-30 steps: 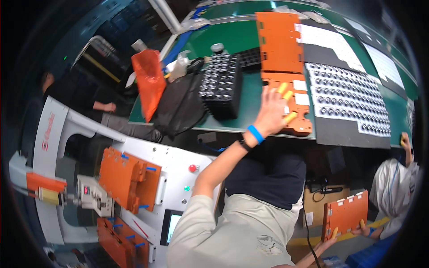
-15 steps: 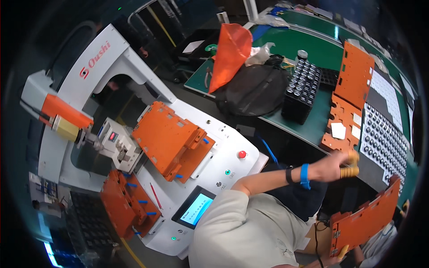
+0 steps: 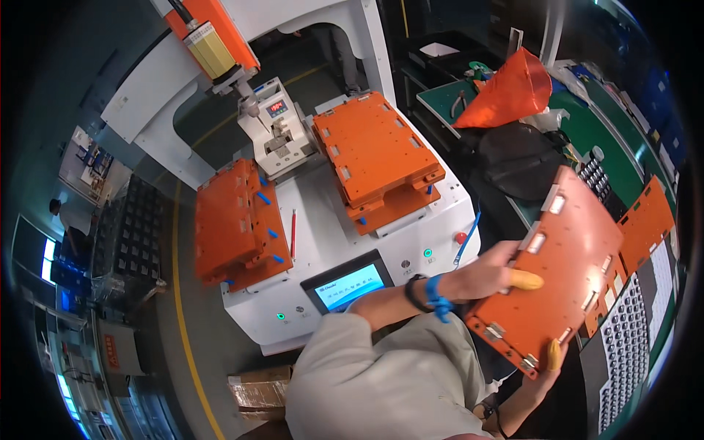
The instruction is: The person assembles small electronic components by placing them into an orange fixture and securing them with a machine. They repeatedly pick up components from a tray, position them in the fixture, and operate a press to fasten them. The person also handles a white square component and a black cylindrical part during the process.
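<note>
An orange hinged fixture plate (image 3: 561,257), with metal hinges at its near end and pale clips along its long edges, is tilted in the air between my hands. My left hand (image 3: 488,275), wearing a blue wristband and a yellow finger cot, grips its left edge with the thumb over the face. My right hand (image 3: 541,381), also with a yellow finger cot, is closed on the near right corner. The fingers behind the plate are hidden. To the left, a white bench machine (image 3: 433,220) carries two similar orange fixtures, one (image 3: 378,150) at right and another (image 3: 238,220) at left.
The machine has a yellow-bodied tool head (image 3: 209,51), a lit screen (image 3: 345,288) and a red knob (image 3: 460,237). The green table (image 3: 440,99) at right bears a black bag (image 3: 517,158), an orange cone (image 3: 513,88) and a sheet of small round parts (image 3: 627,330). A carton (image 3: 260,389) lies below.
My left hand has come down from beside the table and taken hold of the plate. The plate has risen toward the middle. My view has turned left toward the machine.
</note>
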Available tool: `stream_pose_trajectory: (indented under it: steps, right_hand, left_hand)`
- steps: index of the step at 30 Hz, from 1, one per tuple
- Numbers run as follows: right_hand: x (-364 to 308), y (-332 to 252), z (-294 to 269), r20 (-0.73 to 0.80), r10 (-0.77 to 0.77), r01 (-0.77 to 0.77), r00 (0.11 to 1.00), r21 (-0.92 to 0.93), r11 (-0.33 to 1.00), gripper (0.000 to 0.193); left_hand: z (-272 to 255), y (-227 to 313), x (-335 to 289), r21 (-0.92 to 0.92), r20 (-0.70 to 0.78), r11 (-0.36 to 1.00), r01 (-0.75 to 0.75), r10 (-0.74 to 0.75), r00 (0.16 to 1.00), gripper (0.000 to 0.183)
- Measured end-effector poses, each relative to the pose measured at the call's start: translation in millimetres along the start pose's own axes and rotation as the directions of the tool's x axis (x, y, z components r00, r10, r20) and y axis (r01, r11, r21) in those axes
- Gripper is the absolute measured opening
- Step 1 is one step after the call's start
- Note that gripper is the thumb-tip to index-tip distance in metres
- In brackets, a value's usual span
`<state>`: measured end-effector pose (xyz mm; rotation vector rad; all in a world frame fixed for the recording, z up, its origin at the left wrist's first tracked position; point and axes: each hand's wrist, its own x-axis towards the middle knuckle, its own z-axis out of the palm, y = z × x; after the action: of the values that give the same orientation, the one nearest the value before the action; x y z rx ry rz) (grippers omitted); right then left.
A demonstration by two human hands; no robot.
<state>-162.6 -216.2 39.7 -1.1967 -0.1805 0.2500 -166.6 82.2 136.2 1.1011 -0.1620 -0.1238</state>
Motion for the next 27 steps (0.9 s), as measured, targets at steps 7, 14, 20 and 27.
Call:
stream_pose_trajectory:
  steps: [7, 14, 20, 27]
  right_hand:
    - [93.5, -46.2, 36.4, 0.625, 0.390, -0.294, 0.676, -0.257, 0.921, 0.129]
    - [145.5, -4.1, 71.8, 0.427, 0.687, -0.796, 0.588, 0.158, 0.584, 0.089]
    - [136.0, -3.9, 90.3, 0.368, 0.757, -0.836, 0.540, 0.128, 0.534, 0.030]
    - [79.1, -23.1, 61.1, 0.253, 0.413, -0.483, 0.875, 0.521, 0.704, 0.041]
  left_hand:
    - [-42.0, 35.2, -97.2, -0.118, -0.249, 0.968, 0.221, -0.244, 0.937, 0.058]
    - [-70.0, 30.6, -104.9, -0.180, -0.091, 0.885, 0.429, -0.449, 0.889, 0.052]
    - [-97.1, 3.4, -88.8, -0.285, -0.021, 0.833, 0.474, -0.500, 0.866, 0.043]
    - [-121.4, 1.5, -58.5, -0.494, -0.320, 0.869, -0.004, -0.178, 0.931, 0.056]
